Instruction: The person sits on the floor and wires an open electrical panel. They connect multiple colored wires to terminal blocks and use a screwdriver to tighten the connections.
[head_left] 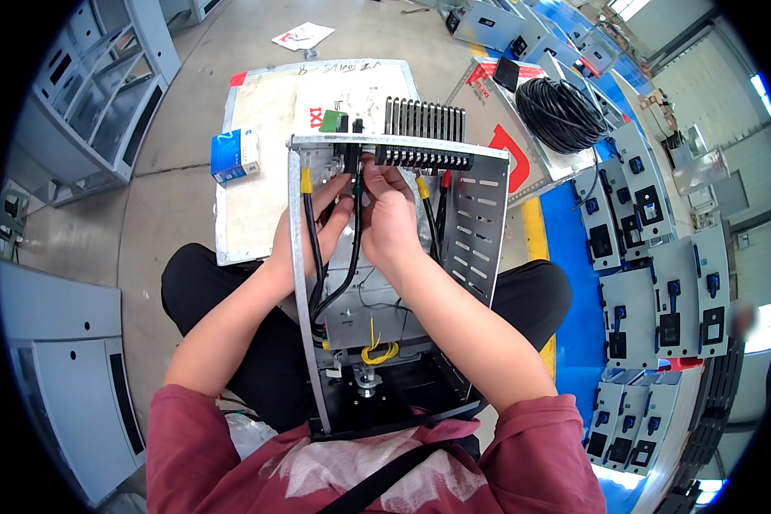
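Note:
An open metal cabinet frame [298, 248] stands between my legs, its black terminal block [424, 158] along the far end. Both hands reach inside, just under that far edge. My left hand [327, 210] is closed, its fingertips on a thick black cable [356, 236] that runs down toward me. Close beside it, my right hand [390, 214] is bent in a pinch next to the same cable; whatever its fingertips hold is hidden. Black cables with yellow sleeves [307, 180] hang at either side of my hands. A coil of thin yellow wire [379, 353] lies nearer me.
Under the cabinet's far end is a pale board [265, 206] with a blue-white box [235, 156] on it. A black cable coil [559, 116] rests on a carton [507, 128] to the right. Grey cabinets [68, 377] stand left; several panels [634, 308] line the blue floor at right.

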`<action>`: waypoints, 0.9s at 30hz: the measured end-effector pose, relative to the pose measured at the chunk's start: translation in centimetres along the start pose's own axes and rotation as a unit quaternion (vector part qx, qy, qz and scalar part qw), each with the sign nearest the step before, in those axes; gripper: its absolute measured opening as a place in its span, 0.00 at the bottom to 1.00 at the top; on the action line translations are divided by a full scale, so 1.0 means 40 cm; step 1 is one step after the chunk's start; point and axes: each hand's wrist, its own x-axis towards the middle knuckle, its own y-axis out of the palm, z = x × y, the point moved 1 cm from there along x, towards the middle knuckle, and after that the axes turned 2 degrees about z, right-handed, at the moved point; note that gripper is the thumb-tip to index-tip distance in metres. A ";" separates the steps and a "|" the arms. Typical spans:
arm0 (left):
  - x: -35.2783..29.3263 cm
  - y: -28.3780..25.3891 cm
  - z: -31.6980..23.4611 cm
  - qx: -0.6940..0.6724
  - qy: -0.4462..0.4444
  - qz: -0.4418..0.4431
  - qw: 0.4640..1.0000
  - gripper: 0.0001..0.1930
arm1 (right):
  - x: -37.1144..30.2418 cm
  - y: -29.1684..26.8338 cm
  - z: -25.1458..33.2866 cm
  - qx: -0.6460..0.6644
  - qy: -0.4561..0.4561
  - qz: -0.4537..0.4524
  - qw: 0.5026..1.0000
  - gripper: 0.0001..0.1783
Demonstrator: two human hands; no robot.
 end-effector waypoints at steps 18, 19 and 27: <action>-0.003 -0.002 -0.009 0.014 -0.006 0.006 1.000 0.20 | 0.016 -0.006 0.007 -0.027 0.022 0.010 0.999 0.03; -0.004 -0.004 -0.007 0.016 0.001 0.005 1.000 0.21 | 0.011 -0.005 0.009 -0.030 0.028 0.005 0.999 0.03; -0.008 0.002 0.011 0.036 0.035 0.009 0.999 0.23 | 0.016 0.011 0.002 -0.138 -0.022 -0.028 0.990 0.02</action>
